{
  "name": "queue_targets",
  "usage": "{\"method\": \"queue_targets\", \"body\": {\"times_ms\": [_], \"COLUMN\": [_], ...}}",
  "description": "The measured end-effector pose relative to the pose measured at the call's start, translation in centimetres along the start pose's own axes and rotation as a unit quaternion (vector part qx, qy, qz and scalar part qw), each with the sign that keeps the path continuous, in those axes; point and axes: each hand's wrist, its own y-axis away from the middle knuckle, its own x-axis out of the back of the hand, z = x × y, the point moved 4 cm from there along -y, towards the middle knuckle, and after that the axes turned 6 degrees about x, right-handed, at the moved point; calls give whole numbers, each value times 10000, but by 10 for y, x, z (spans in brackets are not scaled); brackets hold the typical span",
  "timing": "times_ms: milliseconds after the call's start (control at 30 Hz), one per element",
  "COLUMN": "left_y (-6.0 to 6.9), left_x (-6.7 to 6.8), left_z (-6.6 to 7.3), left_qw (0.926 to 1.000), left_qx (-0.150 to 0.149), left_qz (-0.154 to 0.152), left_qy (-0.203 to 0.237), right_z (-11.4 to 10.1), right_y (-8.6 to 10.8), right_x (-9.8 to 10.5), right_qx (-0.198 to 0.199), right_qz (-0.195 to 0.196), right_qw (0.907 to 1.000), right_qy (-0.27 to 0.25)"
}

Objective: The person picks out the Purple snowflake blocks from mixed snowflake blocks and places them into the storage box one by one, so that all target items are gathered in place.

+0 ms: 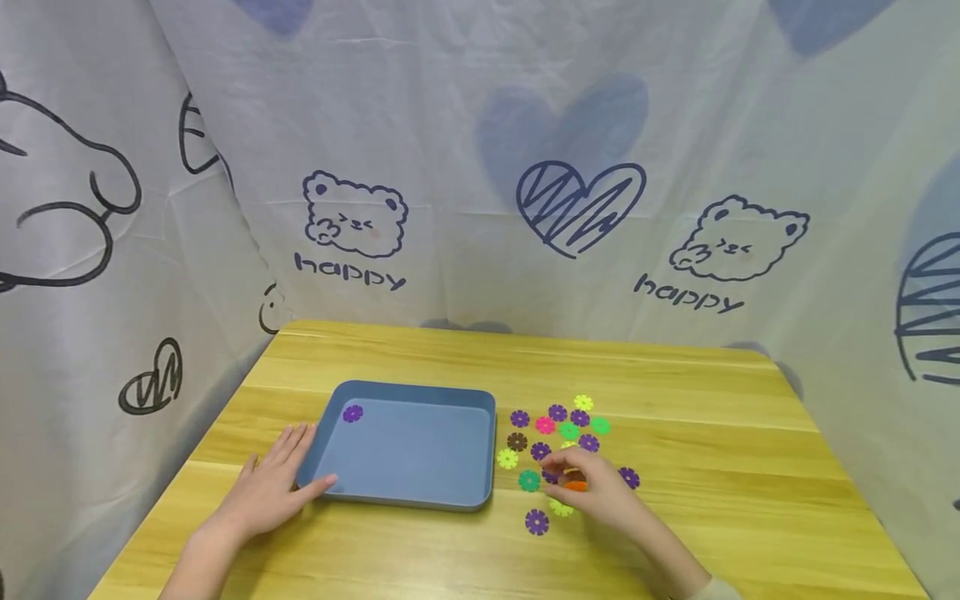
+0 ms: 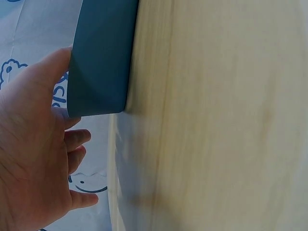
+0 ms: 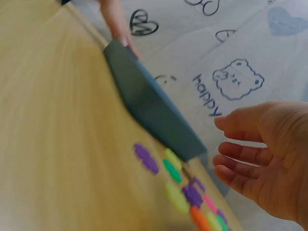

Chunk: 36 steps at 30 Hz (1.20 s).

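— What do we have at our left hand [image 1: 272, 492]?
— Its fingers lie spread along the outer side of one blue tray [image 1: 408, 454], thumb on the near rim, touching it without clenching. Inside the tray, beyond that hand, we see one purple disc [image 1: 352, 413].
— And our right hand [image 1: 600, 497]?
— It hovers, loosely curved and free of any grip, over the loose discs [image 1: 537, 522]; one orange disc [image 1: 576, 486] shows just beneath its fingers and thumb.
— How many do we count around it?
— Eight purple, four yellow [image 1: 507, 458], three green [image 1: 528, 481], one pink [image 1: 545, 425] and one brown [image 1: 517, 442], besides the orange. Most lie past its fingertips or left of them; one purple sits to its right.
— What stands in our way?
— That hand covers parts of several discs, so we cannot tell if more lie beneath. The tray stands between our left hand and the loose discs. One wooden table [image 1: 675, 400] runs under both hands; beyond them hangs a pale sheet [image 1: 442, 150] with drawings.
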Motion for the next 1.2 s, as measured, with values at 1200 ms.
{"method": "queue_targets", "body": {"times_ms": [1200], "left_y": [-2], "left_x": [-4], "left_z": [-3], "left_qw": [10000], "left_qx": [-32], "left_qz": [53], "left_qy": [-36], "right_z": [10], "right_y": [11], "right_x": [-33], "right_qx": [4], "right_qz": [-529], "right_qw": [9872], "right_qy": [1507]}}
